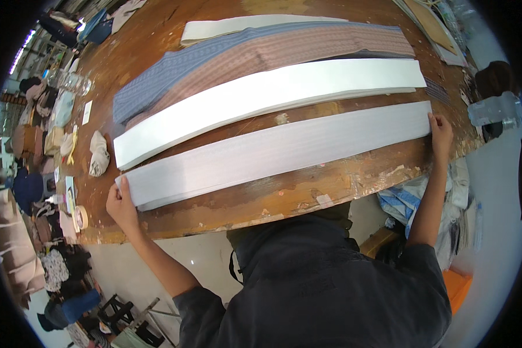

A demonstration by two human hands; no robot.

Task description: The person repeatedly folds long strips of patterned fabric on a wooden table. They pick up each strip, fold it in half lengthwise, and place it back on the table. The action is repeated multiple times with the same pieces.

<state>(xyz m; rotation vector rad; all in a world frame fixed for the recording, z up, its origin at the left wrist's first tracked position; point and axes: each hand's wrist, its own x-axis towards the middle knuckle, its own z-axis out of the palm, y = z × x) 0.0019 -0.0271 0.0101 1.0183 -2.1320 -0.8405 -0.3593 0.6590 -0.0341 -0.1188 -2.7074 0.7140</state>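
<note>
A long, pale white strip of folded cloth or paper-like material [284, 153] lies along the near side of the wooden table [232, 217]. My left hand [123, 207] pinches its left end, thumb on top. At the opposite end my right hand [441, 134] is closed on the right corner. Just beyond lies a stack of brighter white strips [272, 90]. Partly under that stack are a pinkish-brown patterned fabric [255, 61] and a blue patterned fabric [148, 78]. Another white strip [232, 27] rests farthest back.
On the left are a crumpled whitish cloth bundle [99, 153], a roll of tape [82, 217] and a clear plastic bottle [75, 83]. Another clear bottle [493, 110] is at the right. Stacked boards [432, 29] occupy the far right corner. A black stool [119, 313] stands on the floor.
</note>
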